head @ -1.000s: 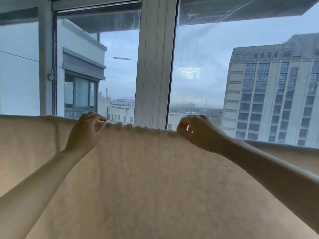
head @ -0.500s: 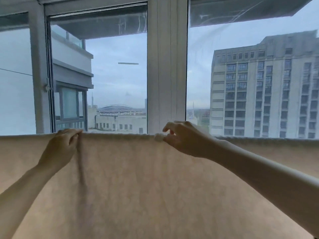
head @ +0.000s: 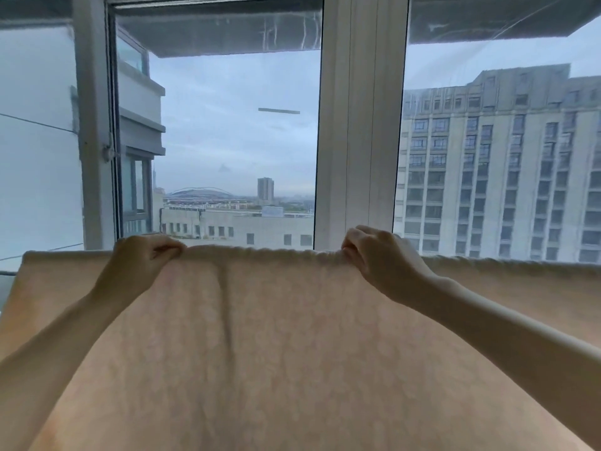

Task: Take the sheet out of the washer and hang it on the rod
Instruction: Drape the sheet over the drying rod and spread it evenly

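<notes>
Head view: both hands are up at the top fold of the sheet (head: 292, 336), which hangs in front of the window (head: 234, 141) and fills the lower half of the picture from about 8 o'clock round to 4 o'clock. The left hand (head: 140, 265) sits near 9 o'clock of centre, its fingers curled over and pinching the fold. The right hand (head: 380, 258) sits near 3 o'clock, its fingertips (head: 349, 247) also nipping the top edge. The rod itself is hidden under the fold, so I cannot tell just where it runs.

Compared with a second ago, the bunched, wavy stretch of fold between the hands has been drawn out nearly flat, though one long crease runs down at about 6 o'clock from the left hand. Half a second ago the left hand was further out toward the left edge; it is now closer in, and the view has swung left.

My judgement is that the sheet is already over the rod and this is the spreading stage, close to the end of the job. The crease wants smoothing, and the far right stretch cannot be checked from here.
</notes>
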Motion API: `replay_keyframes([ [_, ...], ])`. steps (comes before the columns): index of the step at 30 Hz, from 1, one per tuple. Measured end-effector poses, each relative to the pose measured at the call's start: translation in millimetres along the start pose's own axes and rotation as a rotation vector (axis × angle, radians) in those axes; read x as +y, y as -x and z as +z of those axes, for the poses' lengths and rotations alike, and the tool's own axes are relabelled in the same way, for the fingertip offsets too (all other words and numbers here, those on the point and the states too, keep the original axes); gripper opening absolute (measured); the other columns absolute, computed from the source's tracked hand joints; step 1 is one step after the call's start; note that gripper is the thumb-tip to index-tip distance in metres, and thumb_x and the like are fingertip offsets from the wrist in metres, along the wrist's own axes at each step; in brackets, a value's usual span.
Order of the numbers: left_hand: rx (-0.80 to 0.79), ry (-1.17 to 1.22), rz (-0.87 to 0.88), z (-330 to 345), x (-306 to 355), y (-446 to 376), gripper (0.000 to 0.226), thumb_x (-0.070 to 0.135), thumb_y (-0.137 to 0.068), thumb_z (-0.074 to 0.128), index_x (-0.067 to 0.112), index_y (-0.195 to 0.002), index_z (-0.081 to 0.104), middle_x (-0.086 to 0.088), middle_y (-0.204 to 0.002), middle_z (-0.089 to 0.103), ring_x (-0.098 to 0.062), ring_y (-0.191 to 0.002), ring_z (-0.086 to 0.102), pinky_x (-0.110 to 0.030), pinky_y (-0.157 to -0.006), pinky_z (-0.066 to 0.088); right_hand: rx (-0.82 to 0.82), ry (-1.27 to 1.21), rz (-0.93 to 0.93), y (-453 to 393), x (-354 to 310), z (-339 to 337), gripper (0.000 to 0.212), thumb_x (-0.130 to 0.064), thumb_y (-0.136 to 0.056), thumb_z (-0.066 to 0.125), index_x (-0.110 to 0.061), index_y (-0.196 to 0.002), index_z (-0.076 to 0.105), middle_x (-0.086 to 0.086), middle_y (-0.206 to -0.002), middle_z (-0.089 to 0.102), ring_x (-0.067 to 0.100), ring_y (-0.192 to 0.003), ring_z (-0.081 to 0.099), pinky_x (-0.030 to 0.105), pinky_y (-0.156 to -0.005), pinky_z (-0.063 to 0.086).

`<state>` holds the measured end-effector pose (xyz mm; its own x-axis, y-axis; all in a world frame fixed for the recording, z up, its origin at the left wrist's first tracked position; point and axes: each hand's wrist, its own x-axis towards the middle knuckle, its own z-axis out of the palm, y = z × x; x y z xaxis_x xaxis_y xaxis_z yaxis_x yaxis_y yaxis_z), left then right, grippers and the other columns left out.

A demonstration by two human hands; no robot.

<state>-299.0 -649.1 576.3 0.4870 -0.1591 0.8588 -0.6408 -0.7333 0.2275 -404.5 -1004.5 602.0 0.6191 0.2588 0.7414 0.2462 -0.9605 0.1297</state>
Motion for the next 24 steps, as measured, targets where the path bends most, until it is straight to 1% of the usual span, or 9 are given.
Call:
replay_keyframes([
  [2, 0.087, -0.041, 0.036, 1, 2, 1, 0.014, -0.003, -0.084, 0.066, 0.002, -0.094, 0.073, -0.013, -0.091, 0.073, -0.027, -0.082, 0.067, -0.025, -0.081, 0.046, 0.014, -0.002, 0.011, -6, -6, -2, 0.017, -0.025, -0.098, 0.046, -0.015, -0.091, 0.058, 0.000, -0.089, 0.063, 0.020, -0.073, 0.061, 0.040, -0.068, 0.054],
  [3, 0.163, -0.045, 0.046, 0, 4, 2, 0.013, -0.002, -0.086, 0.064, 0.000, -0.097, 0.072, -0.015, -0.091, 0.072, -0.028, -0.082, 0.067, -0.026, -0.081, 0.045, 0.050, -0.030, 0.016, -10, -9, -5, 0.017, -0.025, -0.098, 0.045, -0.014, -0.091, 0.057, 0.001, -0.090, 0.063, 0.021, -0.072, 0.060, 0.041, -0.068, 0.053],
  [7, 0.524, 0.084, 0.000, -18, 9, 17, 0.015, 0.009, -0.096, 0.052, 0.006, -0.101, 0.065, -0.004, -0.093, 0.061, 0.004, -0.081, 0.053, -0.012, -0.078, 0.040, 0.377, -0.220, -0.001, -18, -19, -19, 0.014, -0.022, -0.098, 0.047, -0.013, -0.090, 0.056, 0.000, -0.087, 0.061, 0.021, -0.069, 0.057, 0.040, -0.062, 0.050],
  [10, 0.383, 0.065, 0.029, -11, 1, 54, 0.018, 0.007, -0.095, 0.050, 0.023, -0.097, 0.057, -0.006, -0.091, 0.059, -0.007, -0.079, 0.054, -0.011, -0.076, 0.037, 0.274, -0.240, -0.116, 5, -19, -8, 0.016, -0.023, -0.097, 0.047, -0.013, -0.090, 0.058, -0.002, -0.085, 0.060, 0.019, -0.069, 0.058, 0.034, -0.061, 0.050],
  [13, 0.171, -0.108, 0.051, 10, -18, 93, 0.017, -0.006, -0.086, 0.058, 0.003, -0.097, 0.066, -0.016, -0.089, 0.064, -0.033, -0.083, 0.061, -0.027, -0.080, 0.043, 0.151, -0.017, -0.237, 37, -19, 14, 0.023, -0.026, -0.095, 0.046, -0.013, -0.087, 0.062, -0.001, -0.083, 0.062, 0.017, -0.074, 0.058, 0.032, -0.067, 0.049],
  [16, 0.014, -0.121, 0.054, 10, -25, 96, 0.016, -0.007, -0.082, 0.063, 0.000, -0.096, 0.068, -0.014, -0.089, 0.066, -0.032, -0.083, 0.063, -0.037, -0.079, 0.049, 0.076, -0.066, -0.235, 41, -18, 15, 0.014, -0.021, -0.093, 0.056, -0.013, -0.086, 0.064, -0.001, -0.084, 0.065, 0.017, -0.077, 0.060, 0.036, -0.064, 0.054],
  [18, -0.007, -0.122, 0.070, 4, -23, 85, 0.014, -0.004, -0.083, 0.064, 0.002, -0.095, 0.069, -0.012, -0.089, 0.067, -0.029, -0.084, 0.063, -0.034, -0.079, 0.048, 0.050, -0.070, -0.221, 34, -16, 6, 0.013, -0.023, -0.092, 0.057, -0.015, -0.087, 0.064, -0.003, -0.085, 0.065, 0.014, -0.078, 0.059, 0.036, -0.065, 0.055],
  [21, 0.043, -0.123, 0.045, -5, -19, 66, 0.014, 0.004, -0.087, 0.064, 0.004, -0.099, 0.070, -0.009, -0.095, 0.069, -0.026, -0.091, 0.061, -0.033, -0.079, 0.046, 0.144, -0.057, -0.196, 20, -14, -3, 0.014, -0.026, -0.090, 0.057, -0.014, -0.089, 0.063, -0.001, -0.086, 0.066, 0.012, -0.080, 0.056, 0.034, -0.064, 0.055],
  [24, 0.066, -0.140, 0.003, -9, -26, 50, 0.018, 0.009, -0.091, 0.060, 0.006, -0.106, 0.069, -0.008, -0.104, 0.069, -0.027, -0.101, 0.059, -0.034, -0.083, 0.045, 0.175, -0.024, -0.129, 9, -9, -4, 0.018, -0.024, -0.088, 0.062, -0.013, -0.101, 0.064, 0.004, -0.101, 0.067, 0.019, -0.092, 0.060, 0.039, -0.076, 0.055],
])
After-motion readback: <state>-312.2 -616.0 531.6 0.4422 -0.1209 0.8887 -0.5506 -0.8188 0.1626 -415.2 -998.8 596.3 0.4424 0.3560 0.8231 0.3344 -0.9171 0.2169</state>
